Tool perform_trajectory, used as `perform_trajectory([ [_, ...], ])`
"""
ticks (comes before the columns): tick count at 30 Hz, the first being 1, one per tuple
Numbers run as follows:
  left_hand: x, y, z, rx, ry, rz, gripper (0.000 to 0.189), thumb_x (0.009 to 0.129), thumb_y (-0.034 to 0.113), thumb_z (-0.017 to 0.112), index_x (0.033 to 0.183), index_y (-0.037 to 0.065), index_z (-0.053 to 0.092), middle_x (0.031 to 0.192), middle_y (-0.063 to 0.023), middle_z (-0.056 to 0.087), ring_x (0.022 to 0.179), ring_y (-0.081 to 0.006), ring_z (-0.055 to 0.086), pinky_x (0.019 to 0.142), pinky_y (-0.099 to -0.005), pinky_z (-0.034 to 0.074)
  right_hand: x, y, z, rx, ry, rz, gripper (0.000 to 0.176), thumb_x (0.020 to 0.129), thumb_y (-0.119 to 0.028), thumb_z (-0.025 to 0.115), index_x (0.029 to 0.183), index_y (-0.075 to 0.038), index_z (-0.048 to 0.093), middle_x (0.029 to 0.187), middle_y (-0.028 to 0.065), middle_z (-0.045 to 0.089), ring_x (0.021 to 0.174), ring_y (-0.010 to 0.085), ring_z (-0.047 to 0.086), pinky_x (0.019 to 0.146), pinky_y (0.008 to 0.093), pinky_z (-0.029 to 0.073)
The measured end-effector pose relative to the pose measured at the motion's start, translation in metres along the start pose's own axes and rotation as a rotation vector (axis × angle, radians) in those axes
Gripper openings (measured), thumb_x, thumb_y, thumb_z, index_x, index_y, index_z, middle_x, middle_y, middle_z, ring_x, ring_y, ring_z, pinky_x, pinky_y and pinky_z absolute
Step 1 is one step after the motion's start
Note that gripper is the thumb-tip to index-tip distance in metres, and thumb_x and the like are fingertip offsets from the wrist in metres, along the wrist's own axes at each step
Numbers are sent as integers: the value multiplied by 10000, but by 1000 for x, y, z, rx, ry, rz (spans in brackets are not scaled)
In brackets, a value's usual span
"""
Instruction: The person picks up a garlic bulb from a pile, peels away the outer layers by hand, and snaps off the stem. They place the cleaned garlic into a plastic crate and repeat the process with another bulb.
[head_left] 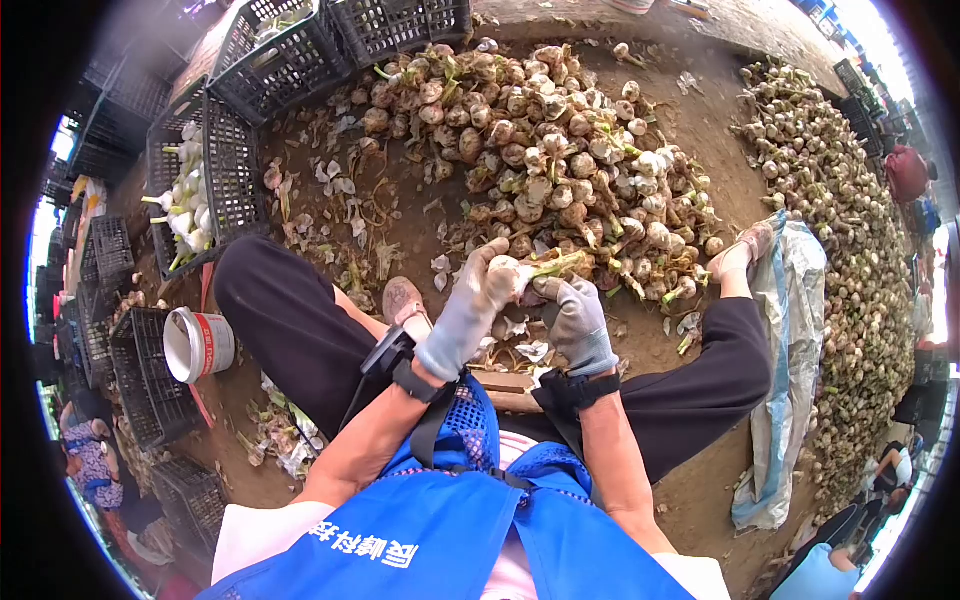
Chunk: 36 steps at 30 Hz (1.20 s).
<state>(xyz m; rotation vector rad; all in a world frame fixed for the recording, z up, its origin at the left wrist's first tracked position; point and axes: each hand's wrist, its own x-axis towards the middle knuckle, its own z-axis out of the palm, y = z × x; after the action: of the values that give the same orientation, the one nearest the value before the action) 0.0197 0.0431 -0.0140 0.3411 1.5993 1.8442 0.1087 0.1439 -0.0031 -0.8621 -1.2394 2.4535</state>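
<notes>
The garlic bulb [512, 277] sat in the left hand's [474, 304] grip, its long axis sideways, stem [564, 264] pointing right beside the curled right hand [579, 318], whose hold could not be made out.

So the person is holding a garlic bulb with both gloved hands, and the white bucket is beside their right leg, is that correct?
Not quite: in the head view, the white bucket is beside the left leg. The garlic bulb is indeed held by the gloved left hand and gloved right hand.
</notes>
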Motion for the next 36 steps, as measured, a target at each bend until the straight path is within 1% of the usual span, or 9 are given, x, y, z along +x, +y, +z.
perform_trajectory([
  [1,0,-10,2,279,76,448,620,866,595,354,1141,59,500,856,-45,603,599,-114,572,493,-220,459,0,0,0,-74,-24,-34,201,788,-11,524,967,52,588,850,74,642,704,133,619,619,234,505],
  [3,-3,-6,-12,96,24,284,632,865,594,361,1134,37,493,776,-83,604,488,-123,540,409,-234,438,0,4,0,-72,-20,-23,199,790,-7,520,968,51,589,848,73,643,706,129,620,624,233,505],
  [5,-1,6,-33,-566,-272,-665,596,870,576,361,1064,39,530,657,-109,584,349,-136,456,298,-238,365,2,11,0,-78,-15,-11,197,796,1,512,970,49,591,843,71,645,711,122,622,636,231,505],
  [7,-3,13,-20,-719,-188,-825,535,884,566,323,863,97,581,574,-83,555,267,-131,369,235,-229,254,12,34,-18,-5,-49,-22,203,790,6,516,970,55,597,828,66,645,720,130,623,653,239,505],
  [15,6,-27,-15,597,-186,389,177,925,208,472,951,47,541,822,-9,532,682,-47,483,573,-188,420,-1,26,-3,-658,222,-169,182,695,25,506,818,19,641,750,71,635,612,122,573,547,235,454],
  [19,7,-50,-26,-557,-167,-457,156,931,191,439,996,66,504,887,-65,578,771,-160,603,642,-273,519,3,44,-52,640,-39,193,221,752,39,480,949,63,579,861,85,631,729,141,618,641,222,506],
  [29,6,-27,-18,-386,-82,-218,182,902,194,497,914,15,527,823,-97,595,740,-176,609,647,-293,526,29,32,-35,-811,379,-483,157,758,36,482,853,54,606,801,145,632,726,233,618,671,292,479],
  [32,3,-1,-20,-654,-240,-312,217,902,203,488,975,7,546,920,-123,607,631,-191,612,453,-288,505,55,47,-60,-1119,325,-173,166,751,-93,550,868,-4,626,826,185,630,792,318,609,717,351,477],
  [36,0,7,-29,-802,-237,-375,336,888,282,507,1084,10,526,1030,-134,586,876,-230,600,650,-361,538,67,74,-85,-1606,-90,313,330,761,-216,575,1064,-84,564,1056,169,593,982,341,565,832,387,457],
])
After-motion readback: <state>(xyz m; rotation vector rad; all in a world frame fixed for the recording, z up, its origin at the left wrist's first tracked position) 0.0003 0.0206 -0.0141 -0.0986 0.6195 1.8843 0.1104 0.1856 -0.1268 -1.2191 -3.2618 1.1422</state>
